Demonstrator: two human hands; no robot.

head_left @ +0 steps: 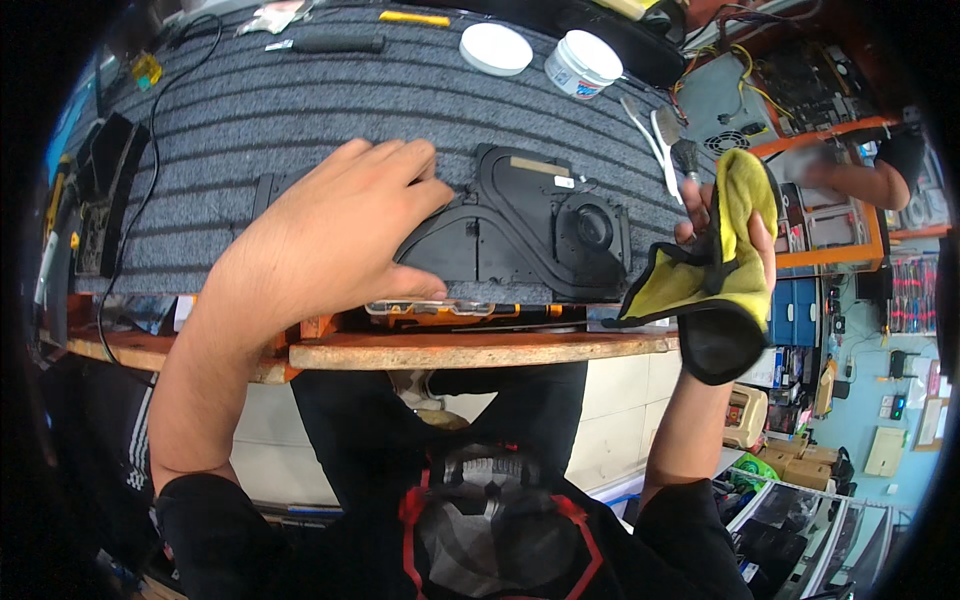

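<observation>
A flat black plastic fan housing point(515, 225) with curved channels and a round fan at its right end lies on the grey ribbed mat. My left hand point(365, 205) reaches over its left part, fingers bent across the top and thumb at the near edge, gripping it. Off to the right, my right hand point(762, 245) is closed on a yellow-green cloth point(745, 200) edged in black, which hangs in folds over the palm. A dark-bristled brush point(685, 158) shows beside those fingertips; whether they hold it is unclear.
Beyond the housing stand an open white tub point(590, 62) and its lid point(497, 50). Two white-handled brushes point(655, 140) lie right of them. A black-handled tool point(335, 44) and a yellow tool point(414, 18) lie far back. Another person's arm point(880, 184) enters at right.
</observation>
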